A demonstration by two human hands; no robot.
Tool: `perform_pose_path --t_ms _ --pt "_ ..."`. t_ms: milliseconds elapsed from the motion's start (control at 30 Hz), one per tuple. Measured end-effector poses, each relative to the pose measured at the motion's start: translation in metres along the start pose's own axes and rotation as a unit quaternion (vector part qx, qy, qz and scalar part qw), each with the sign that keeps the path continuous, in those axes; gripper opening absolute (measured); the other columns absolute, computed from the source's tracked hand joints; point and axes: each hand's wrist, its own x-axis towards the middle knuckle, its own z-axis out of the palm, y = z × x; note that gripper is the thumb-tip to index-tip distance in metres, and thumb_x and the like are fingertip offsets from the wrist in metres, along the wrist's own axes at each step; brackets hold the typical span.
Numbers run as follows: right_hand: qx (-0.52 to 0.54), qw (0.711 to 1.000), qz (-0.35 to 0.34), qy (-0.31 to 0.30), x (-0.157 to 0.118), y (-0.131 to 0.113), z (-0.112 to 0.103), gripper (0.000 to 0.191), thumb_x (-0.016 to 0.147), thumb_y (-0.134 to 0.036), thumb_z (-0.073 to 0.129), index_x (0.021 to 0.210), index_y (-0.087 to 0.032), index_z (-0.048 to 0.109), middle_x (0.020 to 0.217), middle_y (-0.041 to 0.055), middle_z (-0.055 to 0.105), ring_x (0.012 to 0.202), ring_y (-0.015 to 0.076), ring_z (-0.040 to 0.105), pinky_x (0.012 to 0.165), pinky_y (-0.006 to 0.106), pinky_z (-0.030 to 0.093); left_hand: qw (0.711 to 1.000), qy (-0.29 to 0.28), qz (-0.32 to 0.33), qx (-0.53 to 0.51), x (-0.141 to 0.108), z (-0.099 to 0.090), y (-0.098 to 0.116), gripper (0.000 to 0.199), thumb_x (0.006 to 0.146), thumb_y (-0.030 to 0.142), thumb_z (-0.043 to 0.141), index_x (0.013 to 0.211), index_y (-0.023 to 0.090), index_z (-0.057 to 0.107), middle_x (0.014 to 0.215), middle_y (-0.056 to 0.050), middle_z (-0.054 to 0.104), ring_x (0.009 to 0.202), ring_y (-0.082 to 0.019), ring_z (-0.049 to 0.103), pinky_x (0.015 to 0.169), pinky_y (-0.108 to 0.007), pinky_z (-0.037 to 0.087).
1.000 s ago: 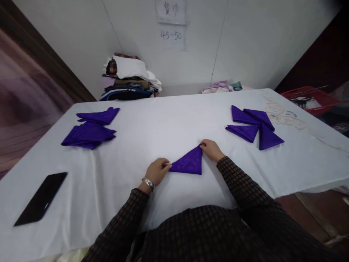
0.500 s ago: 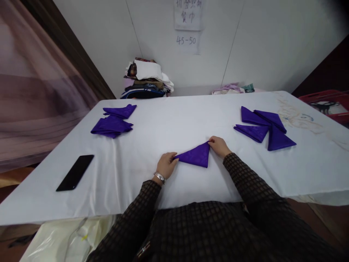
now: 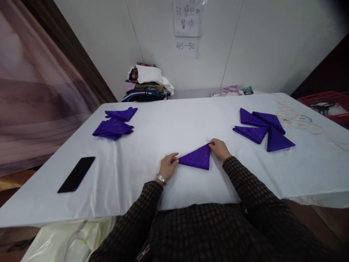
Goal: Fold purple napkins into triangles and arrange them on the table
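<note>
A purple cloth napkin (image 3: 196, 158), folded into a triangle, is stretched between my two hands in front of me. My left hand (image 3: 167, 166) pinches its narrow left tip between thumb and finger. At the upper right corner, my right hand (image 3: 219, 148) grips the cloth with its fingertips. To the right lie several napkins folded into triangles (image 3: 279, 140), overlapping one another. On the far left is a loose pile of purple napkins (image 3: 113, 129), with another purple napkin (image 3: 122, 114) just behind it.
A black phone (image 3: 76, 174) lies at the left of the white-covered table (image 3: 174, 120). Behind the table stand a stack of clothes (image 3: 148, 82) and more folded cloth (image 3: 229, 91). A red basket (image 3: 327, 105) is at the right; a curtain (image 3: 49, 72) hangs at left.
The view has tilted up slightly, so everything sits a little lower. My left fingers have shifted slightly at the napkin's tip; both hands keep hold of it.
</note>
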Motion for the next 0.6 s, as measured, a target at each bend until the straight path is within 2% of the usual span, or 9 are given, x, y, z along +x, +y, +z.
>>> perform_pose_path --t_ms 100,167,333,467,600 --pt "-0.007 1.0 0.004 -0.002 -0.001 -0.001 -0.001 0.01 0.078 -0.019 0.053 0.079 -0.018 0.062 0.077 0.0019 0.064 0.074 0.0151 0.055 0.065 0.024 0.036 0.998 -0.018 0.024 0.048 -0.001 -0.001 -0.002 0.025 0.079 0.022 0.054 0.101 0.023 0.063 0.08 0.001 0.065 0.082 -0.016 0.059 0.086 -0.037 0.045" --pt "-0.012 1.0 0.007 -0.006 -0.001 -0.002 -0.002 0.01 0.078 -0.02 0.053 0.08 -0.018 0.063 0.079 0.0023 0.065 0.075 0.0153 0.056 0.066 0.024 0.037 0.994 -0.03 0.036 0.096 -0.001 -0.003 -0.001 0.024 0.081 0.022 0.051 0.101 0.023 0.063 0.082 0.0 0.067 0.087 -0.018 0.059 0.095 -0.042 0.038" --pt "-0.024 0.999 0.013 -0.032 0.005 -0.002 -0.004 0.013 0.078 -0.019 0.054 0.083 -0.018 0.065 0.082 0.0034 0.067 0.077 0.0157 0.057 0.068 0.024 0.037 0.975 -0.046 0.077 0.204 -0.002 -0.003 0.014 0.023 0.083 0.018 0.045 0.095 0.023 0.063 0.09 -0.001 0.069 0.096 -0.019 0.057 0.105 -0.048 0.022" --pt "-0.029 0.998 0.006 -0.055 0.014 0.0 -0.006 0.012 0.075 -0.018 0.056 0.08 -0.017 0.067 0.082 0.0039 0.068 0.079 0.0158 0.058 0.068 0.023 0.038 0.955 -0.043 0.094 0.278 -0.001 0.0 0.027 0.023 0.078 0.013 0.046 0.09 0.022 0.064 0.085 -0.002 0.069 0.093 -0.021 0.057 0.105 -0.049 0.021" --pt "-0.033 0.997 0.001 -0.069 0.019 0.0 -0.008 0.012 0.073 -0.018 0.058 0.078 -0.016 0.068 0.081 0.0044 0.068 0.078 0.0159 0.059 0.067 0.023 0.038 0.948 -0.031 0.098 0.301 -0.002 0.003 0.029 0.024 0.078 0.013 0.045 0.092 0.02 0.063 0.084 -0.003 0.068 0.092 -0.021 0.057 0.105 -0.048 0.022"
